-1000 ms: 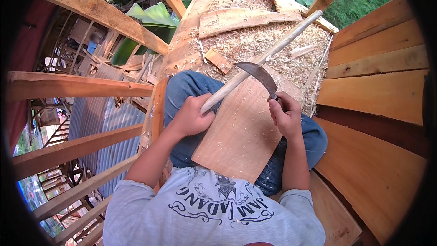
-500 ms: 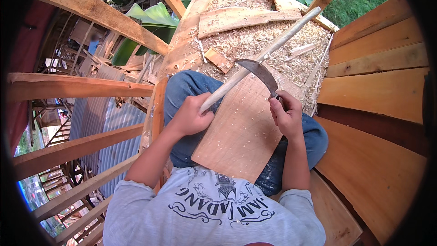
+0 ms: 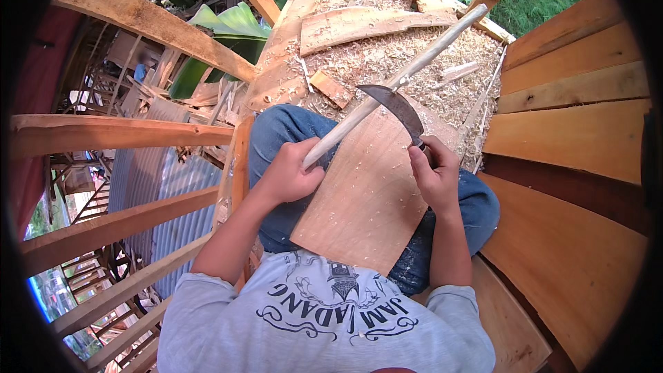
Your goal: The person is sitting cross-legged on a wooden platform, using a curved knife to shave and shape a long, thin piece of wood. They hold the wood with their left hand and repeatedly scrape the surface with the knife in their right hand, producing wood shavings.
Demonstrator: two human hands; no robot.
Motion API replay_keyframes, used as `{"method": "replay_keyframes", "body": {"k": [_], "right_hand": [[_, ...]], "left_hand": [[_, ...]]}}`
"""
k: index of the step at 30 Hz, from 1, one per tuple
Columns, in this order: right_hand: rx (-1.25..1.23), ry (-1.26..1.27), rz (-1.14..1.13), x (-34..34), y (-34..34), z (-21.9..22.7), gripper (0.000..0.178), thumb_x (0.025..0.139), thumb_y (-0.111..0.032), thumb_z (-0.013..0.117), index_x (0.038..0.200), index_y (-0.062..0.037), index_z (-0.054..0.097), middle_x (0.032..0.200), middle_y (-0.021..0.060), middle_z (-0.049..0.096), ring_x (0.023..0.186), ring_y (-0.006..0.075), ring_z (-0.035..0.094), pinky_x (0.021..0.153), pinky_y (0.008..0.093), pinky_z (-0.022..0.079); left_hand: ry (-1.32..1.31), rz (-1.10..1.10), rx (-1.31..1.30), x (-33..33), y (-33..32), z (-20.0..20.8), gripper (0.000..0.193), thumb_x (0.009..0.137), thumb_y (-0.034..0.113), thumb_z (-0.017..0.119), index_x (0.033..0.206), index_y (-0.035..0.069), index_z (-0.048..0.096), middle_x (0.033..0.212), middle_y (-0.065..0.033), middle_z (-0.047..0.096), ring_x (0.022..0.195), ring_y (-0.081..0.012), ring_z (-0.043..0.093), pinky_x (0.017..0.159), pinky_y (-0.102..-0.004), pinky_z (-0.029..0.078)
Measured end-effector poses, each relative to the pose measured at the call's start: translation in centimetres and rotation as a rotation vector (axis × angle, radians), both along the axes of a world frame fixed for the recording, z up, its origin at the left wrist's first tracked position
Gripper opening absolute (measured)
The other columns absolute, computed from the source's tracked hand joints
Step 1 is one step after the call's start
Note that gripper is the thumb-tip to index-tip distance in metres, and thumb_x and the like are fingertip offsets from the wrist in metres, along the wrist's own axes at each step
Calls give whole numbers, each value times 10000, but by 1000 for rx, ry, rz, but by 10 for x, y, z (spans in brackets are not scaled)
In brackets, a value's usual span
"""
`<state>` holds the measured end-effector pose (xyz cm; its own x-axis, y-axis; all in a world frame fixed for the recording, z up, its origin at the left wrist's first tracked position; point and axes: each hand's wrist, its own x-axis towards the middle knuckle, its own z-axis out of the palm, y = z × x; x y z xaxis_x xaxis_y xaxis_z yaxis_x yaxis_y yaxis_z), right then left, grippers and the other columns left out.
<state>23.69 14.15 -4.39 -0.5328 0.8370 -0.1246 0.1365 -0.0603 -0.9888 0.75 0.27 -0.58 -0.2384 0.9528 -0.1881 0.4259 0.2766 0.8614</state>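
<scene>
My left hand (image 3: 293,171) is closed around the near end of a pale wooden stick (image 3: 428,52), which slants up and away to the right. In my right hand (image 3: 436,173) is a sickle (image 3: 399,108) with a dark curved blade; its handle is mostly hidden by my fingers. The blade crosses the stick near its middle, its tip pointing left. Contact between edge and wood is too fine to make out. Under both hands a flat wooden board (image 3: 362,200) lies across my lap, with a few shavings scattered on it.
Wood shavings (image 3: 387,59) cover the floor ahead, with a long curved plank (image 3: 366,27) and a small wood block (image 3: 331,89) among them. Wooden railing bars (image 3: 124,131) run along the left. A plank wall (image 3: 566,135) rises on the right. Corrugated metal sheets (image 3: 183,193) lie beyond the railing.
The stick and sickle keep almost the same pose, with the blade's tip a touch higher on the stick. Both hands hold the same grips.
</scene>
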Motion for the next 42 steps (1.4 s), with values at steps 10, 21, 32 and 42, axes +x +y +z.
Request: {"method": "replay_keyframes", "body": {"k": [10, 21, 32, 42], "right_hand": [[-57, 303, -216, 4, 2, 15, 129, 868, -106, 652, 831, -30, 554, 572, -60, 444, 501, 11, 354, 453, 201, 282], [-97, 1, 82, -4, -5, 7, 162, 859, -147, 643, 891, 9, 612, 521, -70, 402, 491, 11, 340, 450, 222, 257], [481, -178, -165, -10, -2, 18, 173, 797, -106, 717, 877, 2, 608, 529, -3, 476, 488, 39, 412, 447, 223, 328], [-41, -6, 182, -6, -2, 13, 184, 849, -129, 663, 966, 9, 633, 543, -47, 463, 492, 17, 384, 449, 215, 295]], "left_hand": [[-14, 23, -25, 1, -1, 4, 152, 667, 35, 570, 806, -22, 544, 551, -52, 445, 511, -115, 420, 491, -293, 355], [19, 13, -1, 2, 0, 1, 129, 662, 40, 569, 770, -15, 526, 536, -70, 445, 490, -126, 429, 483, -299, 355], [27, 15, -11, 1, -1, 0, 134, 660, 41, 567, 771, -22, 525, 539, -71, 436, 493, -131, 427, 485, -303, 353], [30, 5, -25, 3, 2, 4, 142, 674, 45, 551, 790, -32, 525, 573, -149, 486, 490, -189, 488, 488, -318, 392]]}}
